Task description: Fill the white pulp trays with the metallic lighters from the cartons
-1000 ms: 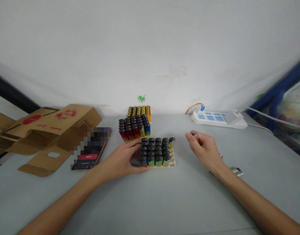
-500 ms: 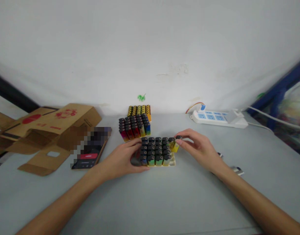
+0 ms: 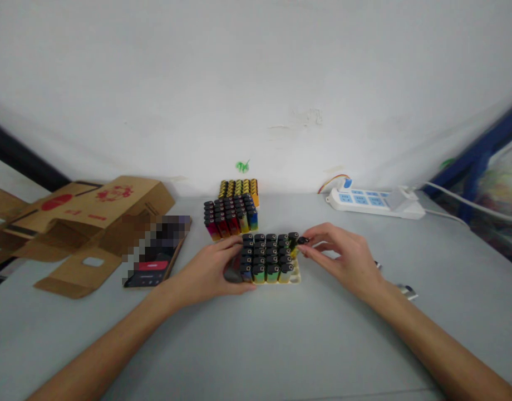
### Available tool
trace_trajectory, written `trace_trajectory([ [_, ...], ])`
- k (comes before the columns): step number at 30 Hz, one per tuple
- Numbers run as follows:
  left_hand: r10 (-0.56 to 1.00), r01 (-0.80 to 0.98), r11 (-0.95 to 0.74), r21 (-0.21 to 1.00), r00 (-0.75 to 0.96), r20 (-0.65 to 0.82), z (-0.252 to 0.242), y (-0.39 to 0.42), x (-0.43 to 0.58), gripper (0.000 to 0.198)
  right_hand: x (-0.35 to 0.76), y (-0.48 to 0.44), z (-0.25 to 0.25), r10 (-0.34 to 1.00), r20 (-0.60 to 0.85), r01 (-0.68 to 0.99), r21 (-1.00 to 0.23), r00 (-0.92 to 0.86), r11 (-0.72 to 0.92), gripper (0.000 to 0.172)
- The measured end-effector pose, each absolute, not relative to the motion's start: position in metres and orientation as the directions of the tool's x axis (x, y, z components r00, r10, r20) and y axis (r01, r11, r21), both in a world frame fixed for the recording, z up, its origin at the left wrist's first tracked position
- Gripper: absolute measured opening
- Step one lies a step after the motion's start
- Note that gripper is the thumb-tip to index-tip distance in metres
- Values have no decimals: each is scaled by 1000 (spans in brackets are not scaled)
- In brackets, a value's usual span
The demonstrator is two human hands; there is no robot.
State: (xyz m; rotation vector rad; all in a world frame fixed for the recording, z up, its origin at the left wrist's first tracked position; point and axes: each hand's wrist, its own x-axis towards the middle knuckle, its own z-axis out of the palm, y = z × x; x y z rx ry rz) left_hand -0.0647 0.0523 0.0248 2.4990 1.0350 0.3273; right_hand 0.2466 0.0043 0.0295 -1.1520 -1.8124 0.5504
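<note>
White tray [image 3: 296, 278], near centre: upright lighters [image 3: 272, 260], open slots at near right. Left hand [image 3: 212, 270] half-curled, clasping lighters' left side. Right hand [image 3: 343, 253] pinching single lighter [image 3: 304, 240] at tray's far right. Step, apparently: slotting; next wants straight downward push.

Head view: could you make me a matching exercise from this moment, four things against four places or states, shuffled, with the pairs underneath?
Things:
1. Left hand
2. Right hand
3. Power strip
4. Cardboard box

Places or states:
A. Brown, with flaps open
B. Around the left end of the front lighters
C. White, at the right near the wall
D. Fingers at a black-topped lighter

Pairs: 1-B, 2-D, 3-C, 4-A
</note>
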Motion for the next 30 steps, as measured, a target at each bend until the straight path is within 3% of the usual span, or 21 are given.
trace_trajectory([
  [7, 719, 624, -633, 458, 693, 50, 24, 51, -65, 57, 250, 5, 34, 795, 496, 514, -608, -350, 605, 11],
  [13, 723, 621, -630, 466, 688, 60, 23, 51, -65, 57, 256, 5, 40, 763, 476, 550, -530, -436, 645, 23],
  [18, 723, 617, -635, 464, 686, 77, 23, 52, -66, 55, 290, 7, 57, 842, 455, 703, -495, -291, 511, 27],
  [23, 724, 622, -628, 468, 687, 58, 24, 51, -66, 57, 353, 10, 54, 950, 98, 770, -564, -297, 299, 33],
  [27, 718, 626, -632, 456, 695, 42, 25, 51, -66, 58, 402, 1, 50, 989, -143, 845, -533, -45, -38, 38],
  [30, 718, 625, -637, 451, 695, 50, 24, 51, -66, 59, 419, -14, 56, 944, -312, 803, -533, 104, -265, 40],
])
